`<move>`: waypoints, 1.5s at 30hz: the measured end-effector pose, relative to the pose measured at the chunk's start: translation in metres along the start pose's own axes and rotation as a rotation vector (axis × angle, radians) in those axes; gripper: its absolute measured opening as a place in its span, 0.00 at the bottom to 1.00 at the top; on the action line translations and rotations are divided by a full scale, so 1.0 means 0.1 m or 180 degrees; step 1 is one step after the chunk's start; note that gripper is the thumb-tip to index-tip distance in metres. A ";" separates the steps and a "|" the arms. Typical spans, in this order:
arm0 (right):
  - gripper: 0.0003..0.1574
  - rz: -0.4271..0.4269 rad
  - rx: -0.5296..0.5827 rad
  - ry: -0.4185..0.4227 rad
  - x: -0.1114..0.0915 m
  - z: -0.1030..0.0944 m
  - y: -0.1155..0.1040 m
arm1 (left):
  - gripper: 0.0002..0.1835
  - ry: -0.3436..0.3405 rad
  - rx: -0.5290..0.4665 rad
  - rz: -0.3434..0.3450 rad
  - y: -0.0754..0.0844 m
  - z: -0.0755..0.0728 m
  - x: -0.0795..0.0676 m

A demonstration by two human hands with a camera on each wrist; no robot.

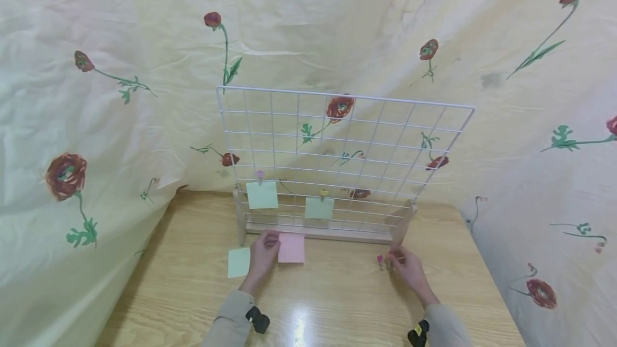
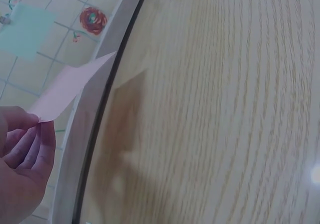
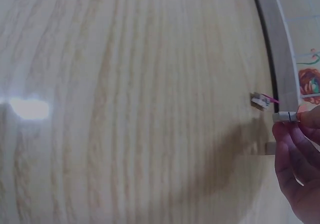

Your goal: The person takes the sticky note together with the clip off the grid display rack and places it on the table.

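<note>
My left hand (image 1: 263, 255) pinches a pink paper note (image 1: 291, 248) by its left edge, between thumb and fingertips. In the left wrist view the note (image 2: 67, 90) is slightly bent and lifted, casting a shadow on the table. Right of it, my right hand (image 1: 411, 273) pinches a small wooden clothespin (image 3: 284, 116), its far end hidden behind the fingers. Another clothespin (image 3: 260, 101) with a pink top lies on the table beside those fingertips. Just left of my left hand lies a pale green note (image 1: 238, 263).
A white wire grid (image 1: 344, 120) stands in a wooden base (image 1: 318, 233) behind both hands. Two green notes hang on it, one under a purple-topped clothespin (image 1: 260, 175), one under a yellow-topped clothespin (image 1: 324, 194). Flowered cloth (image 1: 144, 138) surrounds the wooden table (image 1: 337, 304).
</note>
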State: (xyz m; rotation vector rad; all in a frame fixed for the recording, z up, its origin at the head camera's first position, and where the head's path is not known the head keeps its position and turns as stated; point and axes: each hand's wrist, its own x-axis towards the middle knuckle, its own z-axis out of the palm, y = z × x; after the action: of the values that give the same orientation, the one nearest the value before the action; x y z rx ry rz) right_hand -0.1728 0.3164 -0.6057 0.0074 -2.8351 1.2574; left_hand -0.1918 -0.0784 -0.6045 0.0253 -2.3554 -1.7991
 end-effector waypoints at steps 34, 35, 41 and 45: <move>0.08 0.0202 -0.0257 -0.0023 0.04 0.04 0.08 | 0.10 0.0141 0.0439 -0.0342 -0.31 -0.13 -0.08; 0.08 0.0203 -0.0264 -0.0024 0.05 0.04 0.08 | 0.10 0.0152 0.0431 -0.0338 -0.31 -0.14 -0.08; 0.07 0.0233 -0.0273 -0.0021 0.05 0.05 0.08 | 0.10 0.0164 0.0459 -0.0312 -0.31 -0.18 -0.06; 0.07 0.0201 -0.0244 -0.0004 0.04 0.06 0.10 | 0.09 0.0164 0.0551 -0.0358 -0.31 -0.21 -0.05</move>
State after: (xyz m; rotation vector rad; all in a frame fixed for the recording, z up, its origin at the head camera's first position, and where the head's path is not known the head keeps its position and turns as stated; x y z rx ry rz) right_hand -0.1770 0.3186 -0.6165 -0.0841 -2.9044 1.1586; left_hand -0.1867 -0.1066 -0.6296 0.2286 -2.5113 -1.6136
